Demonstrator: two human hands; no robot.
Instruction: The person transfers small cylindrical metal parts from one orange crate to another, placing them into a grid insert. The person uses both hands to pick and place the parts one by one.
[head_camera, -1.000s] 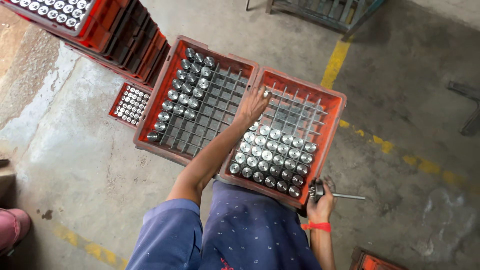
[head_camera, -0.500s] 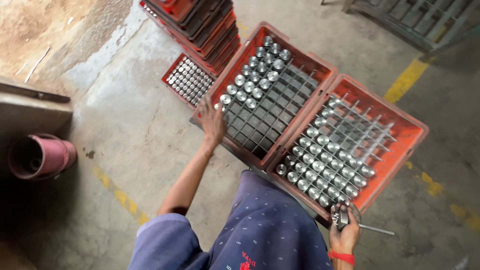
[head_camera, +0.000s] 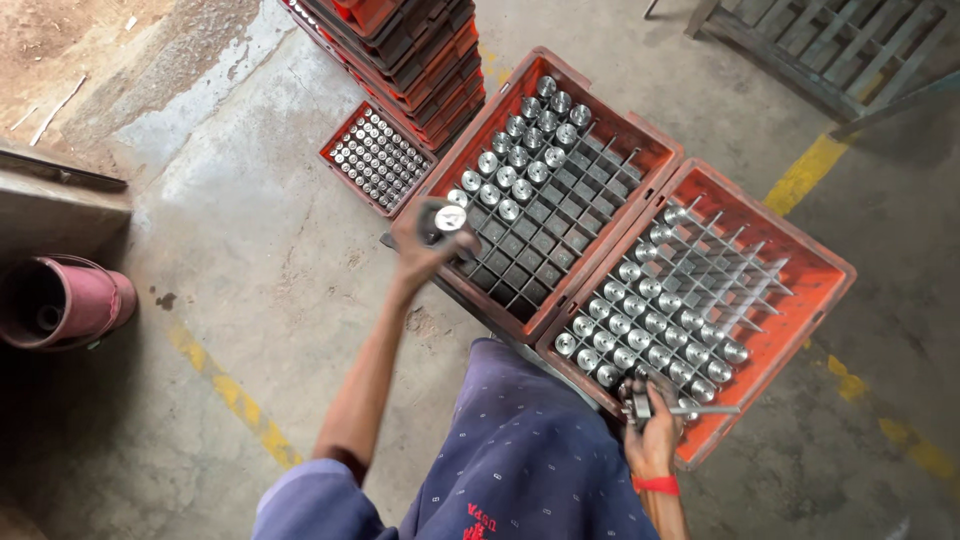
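My left hand (head_camera: 432, 243) is raised over the near corner of the left red crate (head_camera: 640, 130) and grips a shiny round metal part (head_camera: 449, 219). That crate has a grid of cells, with several metal parts filling its far-left rows. My right hand (head_camera: 650, 432) rests at the near edge of the right red crate (head_camera: 820, 262) and holds a thin metal tool (head_camera: 690, 409) with a rod pointing right. Several metal parts fill the near rows of the right crate.
A small red tray of tiny metal pieces (head_camera: 376, 156) lies left of the crates. Stacked red crates (head_camera: 410, 50) stand beyond it. A pink cylinder (head_camera: 60, 302) lies at the left. A metal frame (head_camera: 830, 50) sits top right. Yellow floor lines cross the concrete.
My left hand went from the right crate to the left crate and now lifts a metal part. The view has shifted left. My right hand stays by the right crate.
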